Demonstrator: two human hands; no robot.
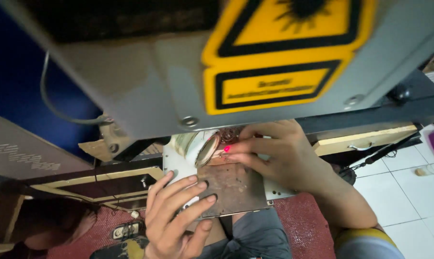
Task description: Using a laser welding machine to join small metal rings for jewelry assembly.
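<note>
Resting nearest the camera, the left hand (pixel 178 216) lies spread, fingers flat on the front edge of a rusty brown metal plate (pixel 234 187). Farther on, the right hand (pixel 274 153) curls loosely, fingertips pressing a small reddish piece (pixel 228 139) on the plate, beneath the lens (pixel 207 148) of the grey machine head (pixel 145 81) with a yellow warning label (pixel 279 52).

your grey machine housing (pixel 145 72) carries a yellow warning label (pixel 279 52) with black borders and a black starburst. below it the work plate (pixel 236 187) looks rusty brown, set on a pale grey base (pixel 176 160). a bright pink-red spot glows on your right hand (pixel 274 153) at a fingertip. the mat (pixel 308 225) is dark red, the floor tiles (pixel 409 187) white, the wall (pixel 15 96) deep blue.
</note>
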